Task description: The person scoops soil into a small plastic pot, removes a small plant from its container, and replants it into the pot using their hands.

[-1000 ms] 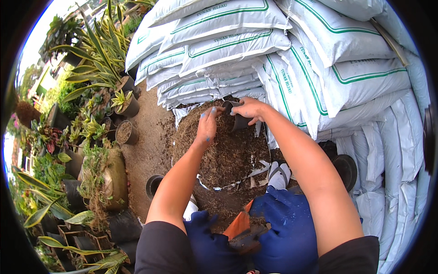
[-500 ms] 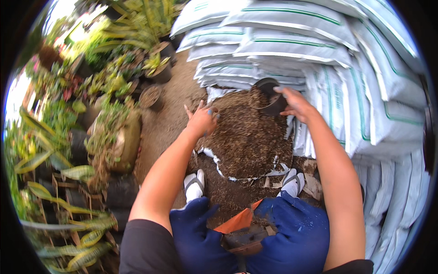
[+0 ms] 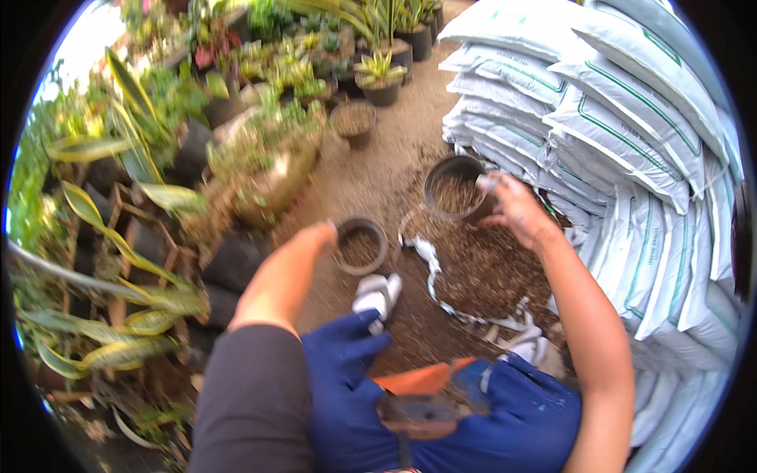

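My right hand (image 3: 516, 211) grips the right side of a black plant pot (image 3: 454, 166), thumb over the rim. Dark, coarse potting mix (image 3: 455, 194) lies inside this tilted pot. Under and beyond it spreads a heap of the same loose mix (image 3: 493, 264) on a white sheet of sack (image 3: 434, 272). My left hand (image 3: 320, 236), blurred, is at the left rim of a second black plant pot (image 3: 363, 271), also partly filled. Its fingers curl behind that rim and are mostly hidden. This pot is by my left foot (image 3: 376, 295).
White sacks with green stripes (image 3: 631, 134) rise in a high stack on the right. Potted plants (image 3: 378, 75) and long-leaved plants (image 3: 158, 315) crowd the left. A small soil-filled pot (image 3: 353, 122) stands farther off. Orange material (image 3: 418, 378) lies between my knees.
My view has swung left. The left hand has come back from beside the heap to the second pot. My right hand still holds its pot, now turned with its mouth upward and mix showing inside.
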